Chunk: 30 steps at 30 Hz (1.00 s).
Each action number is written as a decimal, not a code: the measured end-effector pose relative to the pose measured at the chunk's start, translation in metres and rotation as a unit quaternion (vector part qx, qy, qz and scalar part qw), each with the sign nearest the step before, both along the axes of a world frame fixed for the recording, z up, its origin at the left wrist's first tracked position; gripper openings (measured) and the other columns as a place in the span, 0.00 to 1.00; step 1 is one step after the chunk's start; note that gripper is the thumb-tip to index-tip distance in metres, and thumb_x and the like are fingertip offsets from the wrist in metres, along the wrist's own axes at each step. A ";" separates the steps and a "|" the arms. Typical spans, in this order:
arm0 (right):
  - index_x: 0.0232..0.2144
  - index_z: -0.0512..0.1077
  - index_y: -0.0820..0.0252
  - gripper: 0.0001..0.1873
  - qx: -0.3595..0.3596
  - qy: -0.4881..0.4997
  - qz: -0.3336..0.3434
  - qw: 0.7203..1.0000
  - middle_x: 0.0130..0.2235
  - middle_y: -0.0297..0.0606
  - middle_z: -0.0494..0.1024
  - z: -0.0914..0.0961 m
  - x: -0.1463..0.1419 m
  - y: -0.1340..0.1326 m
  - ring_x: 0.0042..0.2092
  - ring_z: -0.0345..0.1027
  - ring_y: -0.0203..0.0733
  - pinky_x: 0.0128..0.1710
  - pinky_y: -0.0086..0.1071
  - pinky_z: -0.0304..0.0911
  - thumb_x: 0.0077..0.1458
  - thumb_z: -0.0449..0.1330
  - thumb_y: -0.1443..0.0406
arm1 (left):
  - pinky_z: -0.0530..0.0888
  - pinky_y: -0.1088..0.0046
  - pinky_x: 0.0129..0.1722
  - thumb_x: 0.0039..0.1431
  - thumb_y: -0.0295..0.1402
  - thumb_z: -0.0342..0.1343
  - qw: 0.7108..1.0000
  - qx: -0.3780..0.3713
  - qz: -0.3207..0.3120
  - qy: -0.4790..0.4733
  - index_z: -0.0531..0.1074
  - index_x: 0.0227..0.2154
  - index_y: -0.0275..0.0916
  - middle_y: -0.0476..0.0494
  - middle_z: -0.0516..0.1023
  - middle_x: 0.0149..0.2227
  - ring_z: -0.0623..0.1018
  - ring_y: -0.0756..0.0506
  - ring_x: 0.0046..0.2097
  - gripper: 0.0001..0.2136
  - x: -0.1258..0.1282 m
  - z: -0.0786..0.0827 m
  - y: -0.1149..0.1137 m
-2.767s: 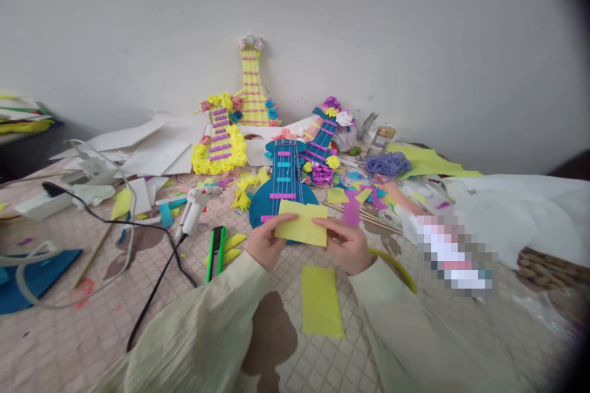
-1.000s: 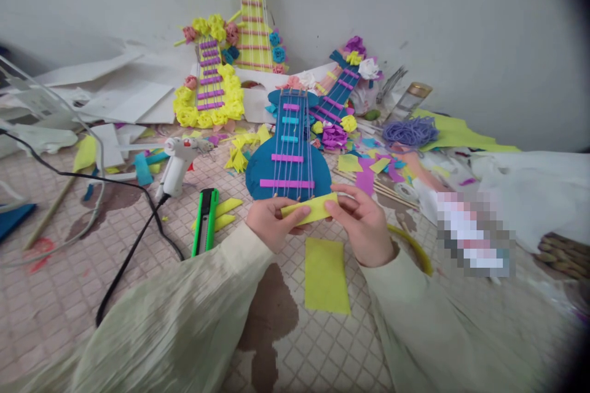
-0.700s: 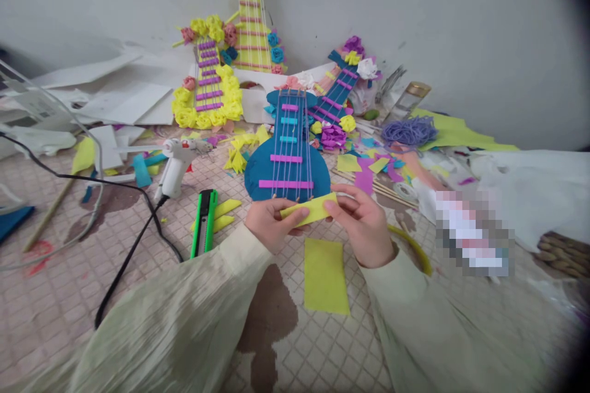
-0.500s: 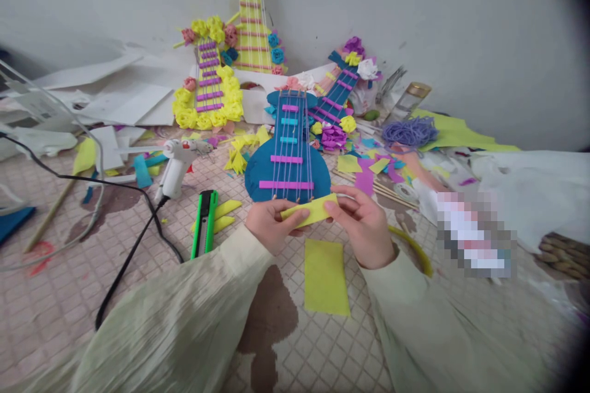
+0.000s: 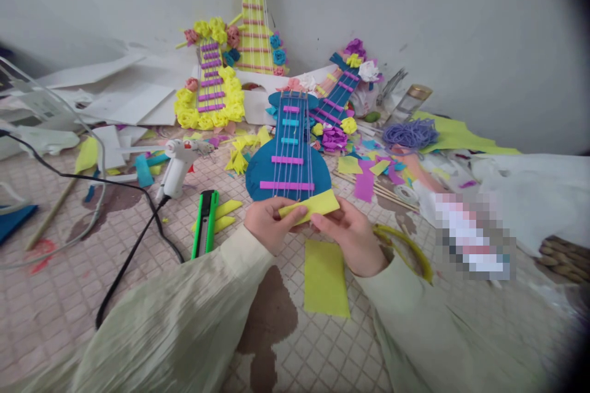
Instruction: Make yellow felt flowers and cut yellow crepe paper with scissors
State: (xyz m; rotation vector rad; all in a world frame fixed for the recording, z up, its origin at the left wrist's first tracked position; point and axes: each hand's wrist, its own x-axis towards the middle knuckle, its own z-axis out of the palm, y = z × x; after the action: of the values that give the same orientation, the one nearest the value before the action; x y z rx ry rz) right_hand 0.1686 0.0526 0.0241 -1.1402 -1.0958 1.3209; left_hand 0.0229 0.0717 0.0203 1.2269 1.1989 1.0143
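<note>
Between my two hands is a folded strip of yellow crepe paper point(image 5: 318, 204), tilted up to the right. My left hand point(image 5: 270, 221) pinches its left end, thumb on top. The thumb of my right hand point(image 5: 353, 236) presses the strip's lower edge near the middle, its other fingers behind the paper. Just beyond the hands lies a blue guitar-shaped craft point(image 5: 288, 169) with pink and light-blue bars and purple strings; its lower edge is partly hidden. Below the hands, a flat yellow paper rectangle point(image 5: 326, 279) rests on the table.
On the left are a green utility knife point(image 5: 205, 224) and a white hot glue gun point(image 5: 177, 172) with a black cord. Several decorated guitar crafts, including a yellow-flowered one point(image 5: 209, 83), lean at the back. Purple yarn point(image 5: 410, 134) and yellow-handled scissors point(image 5: 415, 252) lie right, among paper scraps.
My right hand has slid left and down along the yellow strip, uncovering its right end. My left hand keeps its pinch almost in place.
</note>
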 end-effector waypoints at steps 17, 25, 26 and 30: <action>0.36 0.68 0.59 0.18 -0.026 0.015 -0.005 1.000 0.35 0.37 0.77 -0.004 0.002 0.001 0.36 0.70 0.39 0.39 0.34 0.64 0.39 0.65 0.66 | 0.72 0.74 0.27 0.42 0.35 0.58 0.996 0.077 0.016 0.033 0.73 0.22 0.35 0.45 0.77 0.24 0.74 0.50 0.25 0.07 0.000 -0.001 0.002; 0.36 0.68 0.60 0.17 -0.022 -0.016 -0.005 1.000 0.32 0.36 0.77 -0.002 0.002 0.000 0.33 0.70 0.39 0.36 0.34 0.64 0.40 0.65 0.66 | 0.68 0.75 0.26 0.43 0.36 0.57 0.997 0.063 0.012 0.054 0.74 0.22 0.36 0.46 0.77 0.25 0.72 0.50 0.26 0.08 0.002 0.001 0.000; 0.35 0.68 0.60 0.17 -0.021 -0.016 -0.010 1.000 0.31 0.36 0.77 -0.002 0.002 0.001 0.33 0.70 0.39 0.36 0.34 0.64 0.39 0.65 0.66 | 0.68 0.75 0.25 0.43 0.36 0.57 0.996 0.063 0.013 0.054 0.74 0.22 0.36 0.46 0.77 0.24 0.71 0.50 0.25 0.08 0.002 0.000 0.000; 0.37 0.68 0.60 0.20 -0.017 0.013 -0.061 0.998 0.29 0.33 0.77 -0.005 0.005 0.004 0.31 0.69 0.35 0.35 0.31 0.63 0.38 0.66 0.67 | 0.65 0.77 0.22 0.43 0.37 0.57 0.997 0.053 0.014 0.059 0.74 0.23 0.36 0.47 0.76 0.23 0.69 0.52 0.23 0.08 0.001 0.000 0.001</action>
State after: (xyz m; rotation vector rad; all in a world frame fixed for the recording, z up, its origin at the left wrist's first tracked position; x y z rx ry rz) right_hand 0.1734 0.0566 0.0193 -1.1927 -0.9727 1.2593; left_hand 0.0242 0.0724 0.0205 1.3723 1.2685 1.0491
